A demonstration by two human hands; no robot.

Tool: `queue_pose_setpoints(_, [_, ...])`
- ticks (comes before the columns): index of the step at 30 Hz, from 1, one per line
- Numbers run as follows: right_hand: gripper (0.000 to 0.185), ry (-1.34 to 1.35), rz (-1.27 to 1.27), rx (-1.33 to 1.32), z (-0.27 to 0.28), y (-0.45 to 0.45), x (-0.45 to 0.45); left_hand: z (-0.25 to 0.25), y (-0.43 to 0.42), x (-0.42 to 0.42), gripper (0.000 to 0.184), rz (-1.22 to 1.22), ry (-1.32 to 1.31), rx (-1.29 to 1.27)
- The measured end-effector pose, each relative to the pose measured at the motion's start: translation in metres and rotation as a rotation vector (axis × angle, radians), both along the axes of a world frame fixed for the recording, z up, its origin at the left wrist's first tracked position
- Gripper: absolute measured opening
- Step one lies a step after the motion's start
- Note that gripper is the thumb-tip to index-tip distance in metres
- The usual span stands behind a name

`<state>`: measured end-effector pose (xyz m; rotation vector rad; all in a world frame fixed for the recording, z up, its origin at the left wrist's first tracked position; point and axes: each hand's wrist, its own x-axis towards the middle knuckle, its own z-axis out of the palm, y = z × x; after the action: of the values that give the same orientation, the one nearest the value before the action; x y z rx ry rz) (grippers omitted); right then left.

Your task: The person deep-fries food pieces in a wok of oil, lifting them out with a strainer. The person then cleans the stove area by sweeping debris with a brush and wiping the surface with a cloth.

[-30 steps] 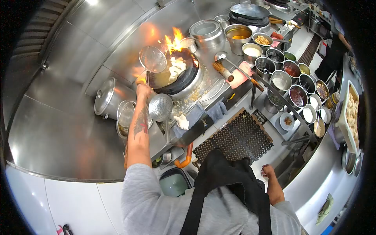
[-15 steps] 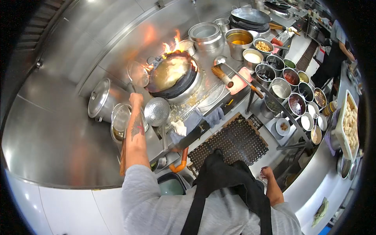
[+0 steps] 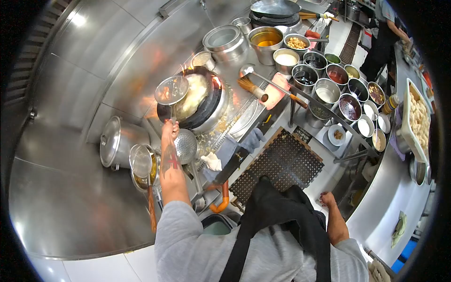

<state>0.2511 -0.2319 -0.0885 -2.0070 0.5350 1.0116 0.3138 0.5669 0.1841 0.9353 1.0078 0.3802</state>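
Observation:
My left hand [image 3: 170, 128] grips the handle of a round mesh strainer [image 3: 172, 90]. The strainer is over the left part of a black-rimmed wok [image 3: 206, 110] on the stove. Pale, bright food or steam [image 3: 195, 96] fills the wok's middle, and flames [image 3: 217, 82] show at its rim. Just below my left wrist lies a perforated ladle [image 3: 185, 146]. Another mesh strainer [image 3: 141, 161] with a wooden handle rests on a pot to the left of my forearm. My right hand [image 3: 327, 199] hangs low at my side, fingers curled, with nothing visible in it.
A lidded steel pot [image 3: 110, 143] stands left of the wok. Right of it are a brush [image 3: 252, 89], a long-handled ladle [image 3: 277, 85], an oil pot [image 3: 266, 40] and several sauce containers [image 3: 327, 91]. A person [image 3: 383, 37] stands at the far right counter beside a white food tray [image 3: 412, 89].
My left hand has brought the strainer up and right, from beside the wok to over it. The flames look lower. The view has shifted; my right hand stays at my side.

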Motion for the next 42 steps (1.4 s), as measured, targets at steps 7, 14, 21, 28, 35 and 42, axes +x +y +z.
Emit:
queue_pose_setpoints(7, [0.018,0.103,0.001,0.035,-0.022,-0.01,-0.004,0.07,-0.071,-0.044,0.019,-0.122,-0.046,0.147])
queue_pose_setpoints(14, [0.024,0.069,0.116,0.092,-0.025,-0.019,0.028,0.04,-0.105,-0.041,0.016,0.036,-0.053,-0.039])
queue_pose_setpoints(21, [0.029,0.043,0.059,0.113,-0.007,-0.028,0.069,0.076,-0.135,0.032,0.012,-0.138,0.125,0.475])
queue_pose_setpoints(28, [0.03,0.048,0.051,0.1,-0.047,-0.035,0.08,0.083,-0.164,0.197,0.023,-0.354,0.624,1.721])
queue_pose_setpoints(35, [0.032,0.067,0.019,0.019,-0.013,-0.013,0.103,-0.003,-0.148,0.309,0.024,-0.848,0.987,1.939])
queue_pose_setpoints(42, [0.033,0.063,0.038,0.14,-0.036,0.034,0.166,0.085,-0.128,0.195,0.022,-0.52,0.545,1.81])
